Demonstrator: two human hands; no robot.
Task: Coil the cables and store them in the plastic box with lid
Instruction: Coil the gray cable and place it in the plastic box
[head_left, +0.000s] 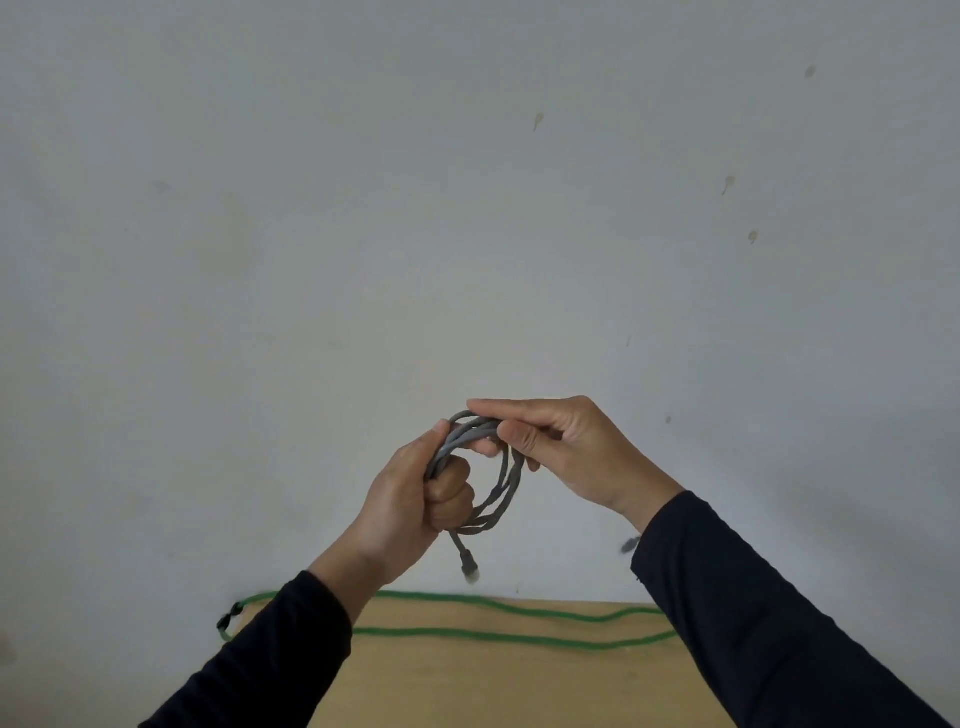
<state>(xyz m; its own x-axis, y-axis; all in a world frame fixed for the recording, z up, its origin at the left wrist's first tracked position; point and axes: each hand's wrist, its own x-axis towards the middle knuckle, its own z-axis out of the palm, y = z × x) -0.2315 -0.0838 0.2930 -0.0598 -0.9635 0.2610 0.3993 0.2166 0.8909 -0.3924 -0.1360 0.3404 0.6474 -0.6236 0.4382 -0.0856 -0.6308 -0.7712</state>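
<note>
Step in hand: coiling the grey cable (496, 491), held up in the air in front of a pale wall (363, 208), above the worktop (493, 675).
Left hand (410, 504): fist closed round one side of the coil, thumb laid over the bundled strands; fingers (452, 491) curled tight through the loop.
Right hand (566, 449): thumb and fingertips pinching the top of the coil where the strands gather; remaining fingers curled in.
Coil state: several loops, roughly round, hanging between the two hands. One plug end (470, 570) dangles free below the left fist.
Second end: small grey shape by the right sleeve (629, 543), blurred; cannot tell if it is the other plug.
Green cable (498, 618): lies uncoiled on the worktop, in two long runs along the far edge, dark connector at its left bend.
Box with lid: not in view.
Progress (judgement): grey cable nearly coiled; green one not started; nothing stored.
Technique note: keep left grip firm as anchor, let right hand lay each turn flat beside the last, same loop size, no twist. Tuck or wrap the loose tail so the coil holds before release.
Risk: loosening either grip lets the loops spring apart.
</note>
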